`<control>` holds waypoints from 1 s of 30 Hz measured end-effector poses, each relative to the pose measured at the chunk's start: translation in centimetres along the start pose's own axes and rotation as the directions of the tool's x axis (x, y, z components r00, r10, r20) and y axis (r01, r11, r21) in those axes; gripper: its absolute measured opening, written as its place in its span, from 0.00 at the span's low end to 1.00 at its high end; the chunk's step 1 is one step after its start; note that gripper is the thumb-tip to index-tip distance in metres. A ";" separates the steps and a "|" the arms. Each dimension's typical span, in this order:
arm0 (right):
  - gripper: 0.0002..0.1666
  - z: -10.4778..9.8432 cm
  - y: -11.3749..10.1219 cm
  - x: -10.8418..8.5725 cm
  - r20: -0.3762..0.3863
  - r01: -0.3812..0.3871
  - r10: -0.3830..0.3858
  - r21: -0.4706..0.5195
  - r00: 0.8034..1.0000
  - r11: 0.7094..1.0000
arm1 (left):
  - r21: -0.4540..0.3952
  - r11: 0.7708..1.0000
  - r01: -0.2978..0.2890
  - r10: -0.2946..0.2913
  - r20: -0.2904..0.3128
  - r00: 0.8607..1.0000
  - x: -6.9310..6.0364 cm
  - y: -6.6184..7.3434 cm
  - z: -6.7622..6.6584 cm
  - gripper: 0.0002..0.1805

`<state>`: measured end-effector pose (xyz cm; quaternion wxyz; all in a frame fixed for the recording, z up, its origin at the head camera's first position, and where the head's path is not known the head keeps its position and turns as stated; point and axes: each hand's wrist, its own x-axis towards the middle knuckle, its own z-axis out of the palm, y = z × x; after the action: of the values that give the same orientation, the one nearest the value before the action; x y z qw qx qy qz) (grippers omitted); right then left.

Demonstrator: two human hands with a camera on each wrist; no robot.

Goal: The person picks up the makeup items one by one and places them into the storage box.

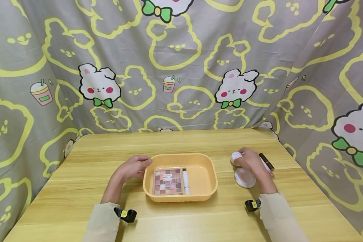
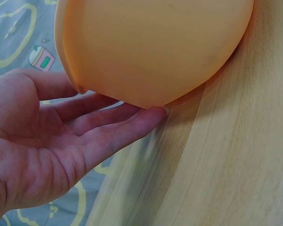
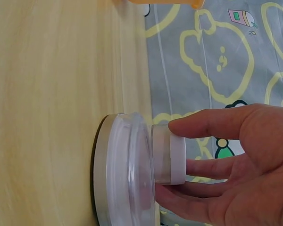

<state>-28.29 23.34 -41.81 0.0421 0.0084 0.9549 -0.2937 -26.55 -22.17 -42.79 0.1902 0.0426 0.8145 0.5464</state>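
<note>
A yellow plastic basin (image 1: 201, 174) stands on the table, holding an eyeshadow palette (image 1: 167, 182) and a slim white cosmetic tube (image 1: 186, 182). My left hand (image 1: 136, 165) grips its left side, thumb at the rim and fingers against the outer wall; in the left wrist view the basin wall (image 2: 155, 52) hides the thumb's tip. To the right of the basin, my right hand (image 1: 250, 159) pinches a small round jar with a white lid (image 1: 236, 157). In the right wrist view, thumb and fingers hold the jar (image 3: 170, 153) from opposite sides, behind a round clear-lidded powder compact (image 3: 132, 174).
The compact (image 1: 245, 178) lies flat just in front of the jar. Beyond my right wrist lie a black tube (image 1: 267, 162) and a pale pink item partly covered by the arm. A patterned curtain (image 1: 187, 101) hangs behind the wooden table (image 1: 181, 222) and along both sides.
</note>
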 end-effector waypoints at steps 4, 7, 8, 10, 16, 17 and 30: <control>0.39 -0.1 -0.1 0.1 -0.001 -0.005 0.005 0.000 1.000 1.000 | -0.002 1.000 0.000 0.000 -0.002 1.000 0.0 0.0 0.0 0.25; 0.39 -0.1 -0.2 0.1 -0.001 -0.012 0.012 0.000 1.000 1.000 | -0.005 1.000 0.002 -0.002 -0.006 1.000 0.0 0.0 0.0 0.25; 0.39 -0.1 -0.3 0.2 -0.002 -0.012 0.012 -0.001 1.000 1.000 | -0.006 1.000 0.003 -0.003 -0.007 1.000 0.0 0.0 0.0 0.25; 0.39 -0.1 -0.4 0.2 -0.007 -0.013 0.013 -0.002 1.000 1.000 | -0.007 1.000 0.004 -0.004 -0.008 1.000 -0.1 0.0 0.0 0.25; 0.39 -0.2 -0.6 0.0 -0.027 -0.008 0.008 0.001 1.000 1.000 | -0.007 1.000 0.003 -0.003 -0.008 1.000 -0.1 0.0 0.0 0.26; 0.39 -0.2 -0.7 0.0 -0.029 -0.007 0.007 0.001 1.000 1.000 | -0.005 1.000 0.003 -0.003 -0.007 1.000 -0.1 0.0 0.0 0.26; 0.38 -0.6 -1.4 -0.2 -0.057 0.021 -0.019 0.028 0.998 0.999 | -0.005 1.000 0.007 -0.007 -0.007 1.000 0.1 -0.1 0.0 0.27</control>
<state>-28.15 22.49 -40.47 0.0120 0.0079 0.9514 -0.3075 -26.61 -22.21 -42.91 0.1894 0.0377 0.8141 0.5478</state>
